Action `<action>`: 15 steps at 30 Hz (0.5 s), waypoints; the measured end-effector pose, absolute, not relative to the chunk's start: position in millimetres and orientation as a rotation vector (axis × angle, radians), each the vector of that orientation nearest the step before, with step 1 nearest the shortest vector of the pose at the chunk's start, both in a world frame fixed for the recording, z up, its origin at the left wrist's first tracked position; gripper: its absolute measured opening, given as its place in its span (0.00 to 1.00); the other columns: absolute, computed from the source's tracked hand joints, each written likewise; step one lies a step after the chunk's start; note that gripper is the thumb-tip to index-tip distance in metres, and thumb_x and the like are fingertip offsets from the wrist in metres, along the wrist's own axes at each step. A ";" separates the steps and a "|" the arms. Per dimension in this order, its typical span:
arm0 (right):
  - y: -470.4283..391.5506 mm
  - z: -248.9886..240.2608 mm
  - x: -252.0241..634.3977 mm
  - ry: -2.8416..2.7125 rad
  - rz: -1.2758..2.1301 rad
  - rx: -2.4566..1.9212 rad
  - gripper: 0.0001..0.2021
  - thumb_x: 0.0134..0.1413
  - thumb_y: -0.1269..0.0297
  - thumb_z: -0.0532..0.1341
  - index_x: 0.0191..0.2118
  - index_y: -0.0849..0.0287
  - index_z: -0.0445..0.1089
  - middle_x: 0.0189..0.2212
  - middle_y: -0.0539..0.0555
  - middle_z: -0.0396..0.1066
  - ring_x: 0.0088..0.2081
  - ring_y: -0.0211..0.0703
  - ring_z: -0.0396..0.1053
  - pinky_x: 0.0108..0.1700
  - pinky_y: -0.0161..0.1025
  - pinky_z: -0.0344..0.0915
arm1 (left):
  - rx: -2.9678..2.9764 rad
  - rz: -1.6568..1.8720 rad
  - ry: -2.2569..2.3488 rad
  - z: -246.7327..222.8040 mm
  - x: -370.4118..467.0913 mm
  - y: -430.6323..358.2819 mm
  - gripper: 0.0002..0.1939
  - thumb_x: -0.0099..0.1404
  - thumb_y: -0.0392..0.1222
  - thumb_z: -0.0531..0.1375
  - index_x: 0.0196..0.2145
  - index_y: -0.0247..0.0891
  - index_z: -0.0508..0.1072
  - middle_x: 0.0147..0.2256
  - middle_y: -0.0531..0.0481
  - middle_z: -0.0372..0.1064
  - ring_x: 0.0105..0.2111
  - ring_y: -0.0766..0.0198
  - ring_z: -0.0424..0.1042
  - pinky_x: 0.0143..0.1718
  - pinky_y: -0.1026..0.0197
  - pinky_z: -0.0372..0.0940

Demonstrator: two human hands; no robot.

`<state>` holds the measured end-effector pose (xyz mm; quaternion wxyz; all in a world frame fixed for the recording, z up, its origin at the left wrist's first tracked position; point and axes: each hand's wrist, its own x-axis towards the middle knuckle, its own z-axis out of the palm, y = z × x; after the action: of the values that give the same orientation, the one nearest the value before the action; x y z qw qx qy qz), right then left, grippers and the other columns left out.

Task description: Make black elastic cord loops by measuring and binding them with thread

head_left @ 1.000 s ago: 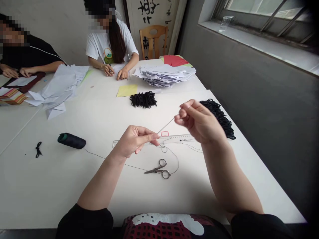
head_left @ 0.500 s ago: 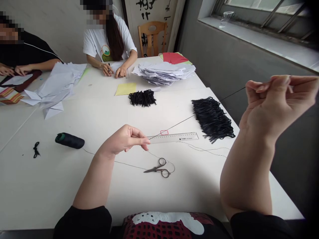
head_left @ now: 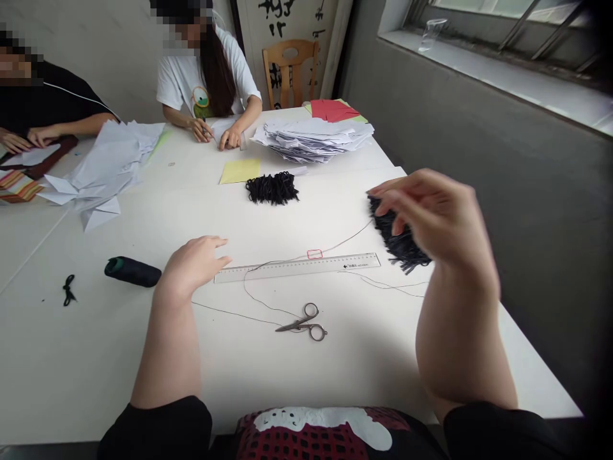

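My left hand (head_left: 194,265) is over the table by the left end of a clear ruler (head_left: 297,267), its thumb and fingers apart and nothing between them. Above a bundle of black looped cords (head_left: 400,239) hangs my right hand (head_left: 431,214), slightly blurred, fingers curved; whether they pinch the thread's end is hard to tell. A thin dark thread (head_left: 347,239) runs from near the right fingers across the ruler and loops down to the scissors (head_left: 306,322). The small red-outlined piece (head_left: 315,254) touches the ruler's upper edge. Left of my left hand lies a black thread spool (head_left: 133,271).
A smaller black cord bundle (head_left: 272,188) lies beside yellow paper (head_left: 239,171). Stacked white paper (head_left: 313,137) is farther back. A small black knot (head_left: 69,291) lies at left. Two people sit across the table (head_left: 191,211), their hands on it.
My left hand has moved left, let go of the thread and opened. My right hand has come down and left to the large bundle. The taut thread now lies slack.
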<state>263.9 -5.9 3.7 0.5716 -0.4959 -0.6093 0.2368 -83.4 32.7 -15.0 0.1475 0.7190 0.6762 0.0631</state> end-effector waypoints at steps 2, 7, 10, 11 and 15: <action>-5.9 -0.7 237.0 -1.621 0.690 -1.134 0.09 0.56 0.57 0.66 0.31 0.57 0.74 0.34 0.55 0.73 0.34 0.41 0.69 0.30 0.39 0.62 | 2.059 0.508 1.656 -18.9 -61.4 26.0 0.15 0.60 0.45 0.63 0.44 0.44 0.80 0.54 0.46 0.72 0.39 0.55 0.75 0.43 0.54 0.68; -9.4 -15.0 189.9 -1.659 1.000 -1.009 0.16 0.54 0.49 0.66 0.31 0.58 0.74 0.34 0.54 0.68 0.30 0.37 0.63 0.28 0.37 0.60 | 1.521 0.759 1.029 -19.5 -4.8 8.6 0.23 0.57 0.54 0.67 0.47 0.41 0.79 0.44 0.44 0.77 0.40 0.57 0.76 0.35 0.59 0.71; -10.6 -19.0 182.9 -1.580 1.085 -1.009 0.17 0.52 0.47 0.67 0.30 0.58 0.73 0.34 0.54 0.68 0.30 0.37 0.63 0.29 0.37 0.60 | 1.403 0.704 1.006 -15.9 4.0 0.9 0.20 0.56 0.56 0.68 0.41 0.41 0.80 0.37 0.46 0.78 0.36 0.58 0.77 0.35 0.58 0.72; -10.5 -19.4 182.8 -1.561 1.090 -1.011 0.17 0.52 0.47 0.67 0.30 0.59 0.73 0.33 0.54 0.67 0.30 0.37 0.63 0.28 0.37 0.60 | 1.435 0.778 1.050 -14.2 3.0 -4.6 0.19 0.56 0.57 0.67 0.39 0.41 0.80 0.36 0.45 0.78 0.35 0.57 0.77 0.33 0.57 0.73; -9.1 -18.4 186.1 -1.539 1.057 -1.008 0.16 0.53 0.50 0.67 0.31 0.59 0.73 0.33 0.54 0.68 0.31 0.37 0.63 0.28 0.36 0.58 | 1.765 1.099 1.559 -10.3 -14.1 -50.7 0.21 0.61 0.56 0.62 0.52 0.57 0.73 0.40 0.45 0.77 0.35 0.51 0.76 0.30 0.47 0.73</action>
<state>186.1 -9.1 -18.4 0.4883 -0.4146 -0.6330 0.4347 -14.1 -50.7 -10.3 0.2682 0.6543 0.5778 0.4075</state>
